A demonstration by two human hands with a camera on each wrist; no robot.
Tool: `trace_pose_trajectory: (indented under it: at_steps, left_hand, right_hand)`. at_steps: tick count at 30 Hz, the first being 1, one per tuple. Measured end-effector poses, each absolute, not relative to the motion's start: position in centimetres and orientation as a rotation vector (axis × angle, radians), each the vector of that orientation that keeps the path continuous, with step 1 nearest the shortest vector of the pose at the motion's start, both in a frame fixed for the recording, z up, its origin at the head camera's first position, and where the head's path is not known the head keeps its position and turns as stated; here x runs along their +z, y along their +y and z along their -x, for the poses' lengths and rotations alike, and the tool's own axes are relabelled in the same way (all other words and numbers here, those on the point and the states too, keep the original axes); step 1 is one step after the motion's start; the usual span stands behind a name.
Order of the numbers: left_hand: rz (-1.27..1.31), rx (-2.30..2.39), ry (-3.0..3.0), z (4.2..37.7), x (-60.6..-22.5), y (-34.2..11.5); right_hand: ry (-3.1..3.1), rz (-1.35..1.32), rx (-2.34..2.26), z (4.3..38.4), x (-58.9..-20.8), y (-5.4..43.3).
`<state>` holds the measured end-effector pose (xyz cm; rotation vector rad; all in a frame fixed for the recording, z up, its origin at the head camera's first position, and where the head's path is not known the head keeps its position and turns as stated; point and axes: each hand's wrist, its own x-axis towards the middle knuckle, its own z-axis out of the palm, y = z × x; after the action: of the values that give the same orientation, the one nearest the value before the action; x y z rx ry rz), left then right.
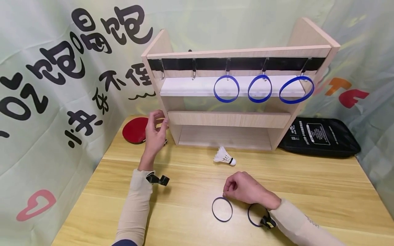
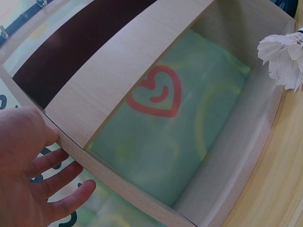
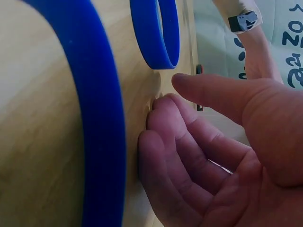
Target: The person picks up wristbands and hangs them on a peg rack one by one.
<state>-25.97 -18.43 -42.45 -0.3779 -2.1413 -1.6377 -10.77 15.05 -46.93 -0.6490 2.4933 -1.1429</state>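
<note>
My left hand point(image 1: 156, 131) is at the left side panel of a pale wooden rack point(image 1: 229, 119). In the left wrist view its fingers point(image 2: 61, 177) spread along the panel's outer face. My right hand point(image 1: 246, 188) hovers low over the table, fingertips right at the edge of a thin blue ring point(image 1: 212, 206) lying flat. A second blue ring point(image 1: 248, 216) lies partly under the right wrist. In the right wrist view the thumb stands apart from loosely bent fingers, with nothing between them. Three blue rings point(image 1: 226, 100) hang from hooks on the rack's right part.
Two hooks point(image 1: 194, 70) at the rack's left carry no ring. A white shuttlecock point(image 1: 222, 156) lies before the rack. Behind the left hand is a red table tennis bat point(image 1: 133, 131). A black case point(image 1: 320, 138) lies right of the rack; a printed curtain point(image 1: 61, 143) surrounds the table.
</note>
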Motion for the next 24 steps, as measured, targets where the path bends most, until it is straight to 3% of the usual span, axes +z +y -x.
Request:
trace_pose_trajectory:
  at_steps: [24]
  left_hand:
    - [0.374,-1.624,-2.155,26.01,-42.41,-18.4]
  right_hand:
    - [2.347,0.744,-1.109,10.85,-46.84,14.72]
